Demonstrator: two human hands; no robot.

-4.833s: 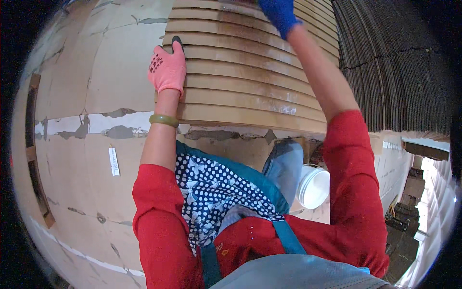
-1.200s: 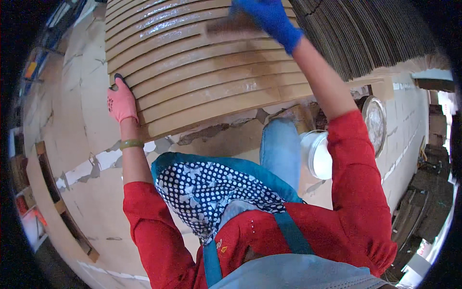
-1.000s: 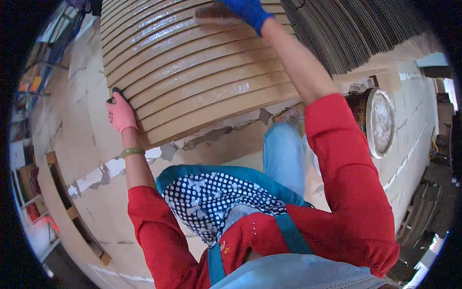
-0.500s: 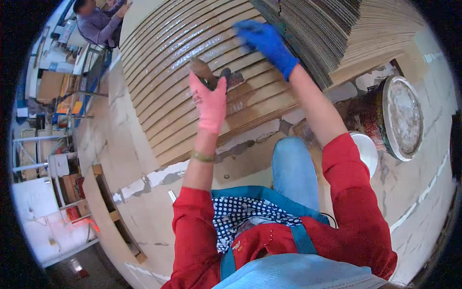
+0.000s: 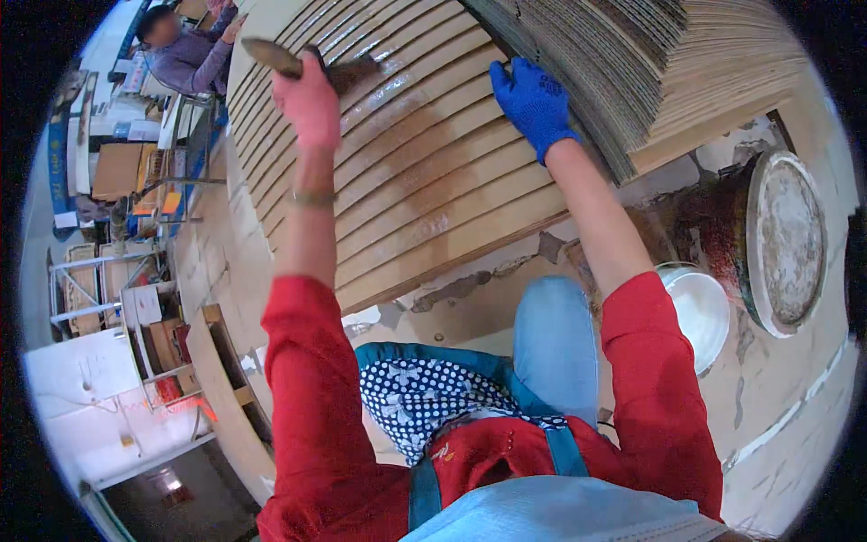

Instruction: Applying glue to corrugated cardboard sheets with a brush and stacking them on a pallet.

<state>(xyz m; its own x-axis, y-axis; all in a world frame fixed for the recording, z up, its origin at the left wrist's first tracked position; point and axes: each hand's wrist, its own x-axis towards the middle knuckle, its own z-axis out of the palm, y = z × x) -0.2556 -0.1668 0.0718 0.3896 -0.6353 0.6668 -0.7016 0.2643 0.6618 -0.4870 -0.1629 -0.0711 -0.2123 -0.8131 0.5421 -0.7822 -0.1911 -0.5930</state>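
My left hand (image 5: 307, 99), in a pink glove, is closed round a brush with a wooden handle (image 5: 271, 57). The dark bristles (image 5: 355, 74) lie on a fanned row of overlapping tan cardboard sheets (image 5: 361, 163), whose surface has wet, shiny patches. In a blue glove, my right hand (image 5: 535, 101) rests on the sheets at their right side, thumb and fingers apart. Beside it stands a thick stack of darker-edged sheets (image 5: 596, 90). The undersides of the right fingers are partly hidden.
At the right, a white bucket (image 5: 700, 316) stands by a stained drum (image 5: 784, 244) on the floor. A person (image 5: 185, 59) sits at the far left beyond the sheets. Shelving and boxes (image 5: 117, 172) line the left side, with a wooden frame (image 5: 226, 388) nearer me.
My left hand has moved the brush away from me and to the left across the sheets. My right hand has come down to the sheets, further right and nearer.
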